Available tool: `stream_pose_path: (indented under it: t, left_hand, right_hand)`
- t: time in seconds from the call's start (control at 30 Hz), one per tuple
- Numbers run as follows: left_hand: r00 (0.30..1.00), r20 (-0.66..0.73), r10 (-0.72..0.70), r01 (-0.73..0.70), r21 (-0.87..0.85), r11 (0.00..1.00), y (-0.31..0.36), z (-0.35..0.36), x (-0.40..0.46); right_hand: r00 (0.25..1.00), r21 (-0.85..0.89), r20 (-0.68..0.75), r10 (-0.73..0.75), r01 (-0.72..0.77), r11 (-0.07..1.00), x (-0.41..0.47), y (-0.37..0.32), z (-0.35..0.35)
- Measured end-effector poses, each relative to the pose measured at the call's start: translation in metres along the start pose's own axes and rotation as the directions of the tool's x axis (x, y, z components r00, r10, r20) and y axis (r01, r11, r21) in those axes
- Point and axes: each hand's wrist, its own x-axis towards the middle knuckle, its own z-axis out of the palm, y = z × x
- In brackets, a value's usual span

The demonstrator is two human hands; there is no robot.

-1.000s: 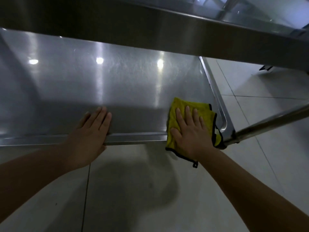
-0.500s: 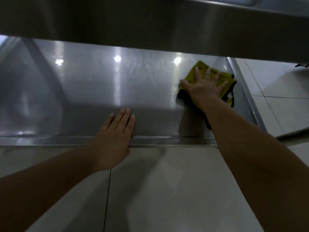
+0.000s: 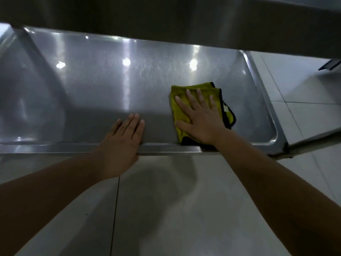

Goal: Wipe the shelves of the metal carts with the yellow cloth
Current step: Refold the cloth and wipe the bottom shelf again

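Note:
A folded yellow cloth (image 3: 180,104) with a black hem lies on the lower steel shelf (image 3: 92,93) of the metal cart, near its front rim and right of centre. My right hand (image 3: 199,117) presses flat on the cloth with fingers spread and straight. My left hand (image 3: 123,137) rests flat on the shelf's front rim, fingers straight and together, a short way left of the cloth. Part of the cloth is hidden under my right hand.
The upper shelf's edge (image 3: 166,21) overhangs the far part of the lower shelf. A cart bar (image 3: 313,137) runs off to the right from the shelf's front right corner. White floor tiles (image 3: 166,209) lie below and to the right.
My right hand has slid the cloth from the shelf's far right back toward the front rim. My left hand has kept its place on the rim.

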Motion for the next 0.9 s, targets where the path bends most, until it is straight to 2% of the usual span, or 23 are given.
stream_pose_path:
  t: [0.1, 0.2, 0.4, 0.53, 0.63, 0.73, 0.8, 0.9]
  left_hand:
    - [1.0, 0.002, -0.011, 0.011, -0.007, 1.0, 0.003, 0.0, -0.002]
    - [1.0, 0.001, -0.009, 0.009, -0.01, 1.0, 0.002, 0.001, -0.003]
    - [1.0, 0.009, 0.006, -0.006, -0.004, 1.0, 0.0, 0.002, -0.002]
    - [1.0, -0.002, 0.016, -0.016, -0.009, 1.0, 0.0, 0.001, -0.002]
    - [1.0, 0.02, 0.017, -0.017, 0.003, 1.0, -0.001, 0.005, 0.0]
    - [1.0, 0.02, -0.011, 0.011, 0.0, 1.0, -0.002, 0.009, 0.003]
    - [1.0, 0.017, -0.014, 0.014, -0.007, 1.0, -0.001, 0.008, 0.004]
    - [0.999, 0.044, -0.013, 0.014, -0.014, 1.0, -0.001, 0.006, 0.004]
  right_hand:
    - [0.998, 0.018, 0.033, -0.052, 0.051, 0.999, -0.04, -0.015, 0.008]
    - [0.999, -0.003, 0.002, -0.054, 0.054, 0.999, -0.057, -0.029, 0.013]
    - [1.0, 0.032, 0.007, 0.0, 0.0, 0.999, -0.017, -0.025, 0.007]
    - [0.994, 0.056, -0.062, 0.094, -0.09, 0.994, 0.043, -0.016, -0.001]
    - [0.961, 0.177, -0.109, 0.253, -0.232, 0.957, 0.081, -0.013, -0.01]
    - [0.923, 0.212, -0.071, 0.379, -0.358, 0.909, 0.108, -0.019, -0.017]
    - [0.925, 0.183, -0.034, 0.378, -0.366, 0.913, 0.118, -0.025, -0.02]
    - [0.961, 0.162, -0.026, 0.274, -0.267, 0.95, 0.117, -0.028, -0.022]
